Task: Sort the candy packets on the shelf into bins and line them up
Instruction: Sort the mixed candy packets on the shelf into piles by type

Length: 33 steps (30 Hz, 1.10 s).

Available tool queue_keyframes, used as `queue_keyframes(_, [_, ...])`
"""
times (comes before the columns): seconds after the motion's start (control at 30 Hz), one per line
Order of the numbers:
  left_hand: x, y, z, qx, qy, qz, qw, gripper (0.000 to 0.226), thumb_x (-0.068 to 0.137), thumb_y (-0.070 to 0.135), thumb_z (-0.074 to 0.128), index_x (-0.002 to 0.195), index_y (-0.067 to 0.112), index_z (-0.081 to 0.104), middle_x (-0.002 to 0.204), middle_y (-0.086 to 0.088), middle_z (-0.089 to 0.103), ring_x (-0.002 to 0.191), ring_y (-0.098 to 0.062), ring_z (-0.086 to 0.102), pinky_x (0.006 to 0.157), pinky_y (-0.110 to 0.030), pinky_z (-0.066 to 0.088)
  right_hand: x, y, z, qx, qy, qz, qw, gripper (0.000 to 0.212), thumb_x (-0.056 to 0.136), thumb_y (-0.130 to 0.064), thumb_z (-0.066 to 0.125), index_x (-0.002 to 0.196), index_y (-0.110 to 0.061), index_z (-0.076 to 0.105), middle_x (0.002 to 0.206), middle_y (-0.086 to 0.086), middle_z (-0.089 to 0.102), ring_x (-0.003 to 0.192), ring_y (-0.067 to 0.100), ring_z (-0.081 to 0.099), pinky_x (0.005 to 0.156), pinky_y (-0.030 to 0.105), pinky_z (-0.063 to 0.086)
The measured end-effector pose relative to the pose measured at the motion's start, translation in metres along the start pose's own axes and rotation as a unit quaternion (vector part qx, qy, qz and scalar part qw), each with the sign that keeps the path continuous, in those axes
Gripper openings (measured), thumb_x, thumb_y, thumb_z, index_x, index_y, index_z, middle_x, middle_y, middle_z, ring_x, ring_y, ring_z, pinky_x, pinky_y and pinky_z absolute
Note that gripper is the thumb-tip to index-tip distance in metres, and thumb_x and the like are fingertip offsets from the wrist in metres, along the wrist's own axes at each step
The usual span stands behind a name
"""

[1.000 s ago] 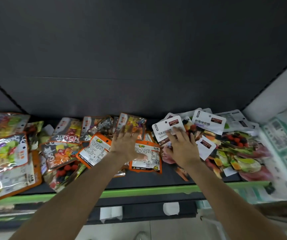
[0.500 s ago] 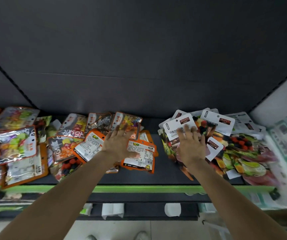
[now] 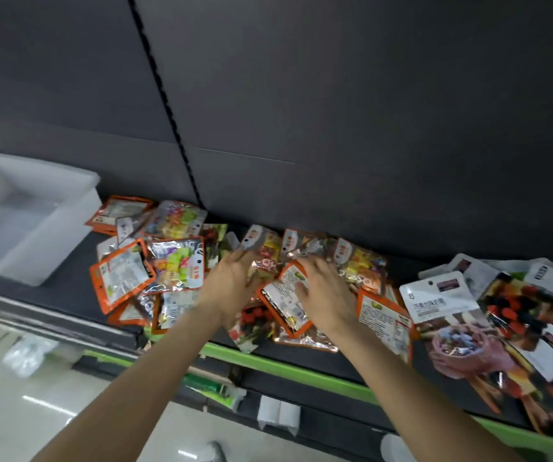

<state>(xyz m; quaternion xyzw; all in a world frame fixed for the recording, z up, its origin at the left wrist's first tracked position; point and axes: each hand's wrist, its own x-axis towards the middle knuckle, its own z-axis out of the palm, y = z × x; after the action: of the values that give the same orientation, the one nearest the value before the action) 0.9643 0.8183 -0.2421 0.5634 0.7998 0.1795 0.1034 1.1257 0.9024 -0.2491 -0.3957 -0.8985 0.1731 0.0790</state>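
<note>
Both hands, left hand (image 3: 232, 281) and right hand (image 3: 326, 291), lie flat, grip wide, on orange packets (image 3: 285, 298); gather one kind, then carry it left to the white bin (image 3: 32, 225).

Left arm: bare, reaching up from the lower left toward the candy packets (image 3: 268, 281); forearm straight
Left hand (image 3: 232, 281): palm down on the packets' left part; fingers spread, slightly bent, resting flat
Right arm: bare, coming in from the lower right, angled toward the same packets
Right hand (image 3: 326, 295): palm down just right of the left hand; fingers splayed, pressing on the packets; hands close, not touching
</note>
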Motion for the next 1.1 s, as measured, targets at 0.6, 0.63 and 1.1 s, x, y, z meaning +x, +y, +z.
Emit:
queue_keyframes(0.6, [0.041,-0.191,-0.048,0.112,-0.152,-0.015,0.982,0.103,0.074,0.075,0.052,0.152,0.031,0.002,0.159,0.004,-0.012,0.145,-0.017,-0.017,0.116,-0.038,-0.007,0.085,-0.097,0.091,-0.073,-0.129,0.152,0.977,0.062,0.099,-0.053,0.019,0.147,-0.015,0.026,0.154,0.004,0.026,0.142,0.019,0.024,0.114,0.041,0.027])
queue_keyframes(0.63, [0.040,-0.196,-0.050,0.107,-0.152,-0.013,0.982,0.102,0.074,0.075,0.053,0.152,0.032,0.003,0.159,0.004,-0.011,0.145,-0.016,-0.016,0.117,-0.039,-0.005,0.086,-0.098,0.087,-0.058,-0.122,0.156,0.978,0.059,0.099,-0.051,0.022,0.145,-0.014,0.031,0.150,0.006,0.035,0.138,0.020,0.033,0.111,0.040,0.032])
queue_keyframes(1.1, [0.059,-0.185,-0.067,0.105,-0.067,0.012,0.992,0.050,0.091,0.048,0.052,0.132,0.019,0.049,0.142,-0.005,0.043,0.133,-0.025,0.036,0.107,-0.043,0.030,0.137,-0.119,0.068,0.176,0.031,0.249,0.952,0.022,0.094,-0.015,0.056,0.114,-0.011,0.064,0.118,0.006,0.064,0.098,0.019,0.061,0.072,0.020,0.045])
